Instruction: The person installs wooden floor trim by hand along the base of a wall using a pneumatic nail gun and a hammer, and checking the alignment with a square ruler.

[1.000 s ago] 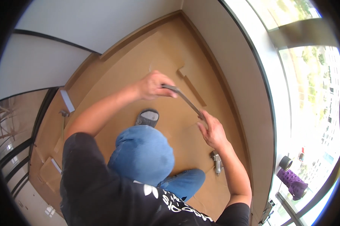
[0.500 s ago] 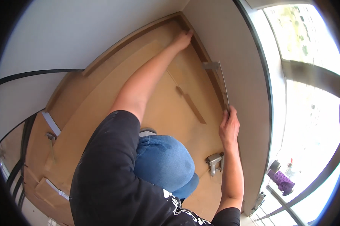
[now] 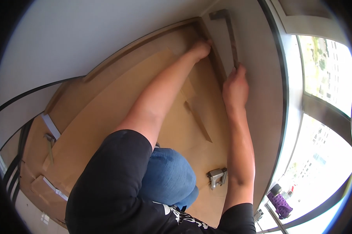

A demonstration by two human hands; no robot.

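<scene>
The right hand (image 3: 236, 87), closed round the near end of an L-shaped metal bar (image 3: 231, 37) before the pale wall (image 3: 259, 82), could scuff that surface if the bar swings, while the left hand (image 3: 201, 49), at the wooden strip (image 3: 216, 66), hides its fingertips, so its opening and grip cannot be told.

We cannot tell what the left hand (image 3: 201, 50) touches. The right hand (image 3: 236, 89) hides one end of the metal square (image 3: 231, 36), the knee (image 3: 168, 175) most of the shoe (image 3: 157, 145); the lower edge cuts off the shirt (image 3: 105, 187).
</scene>
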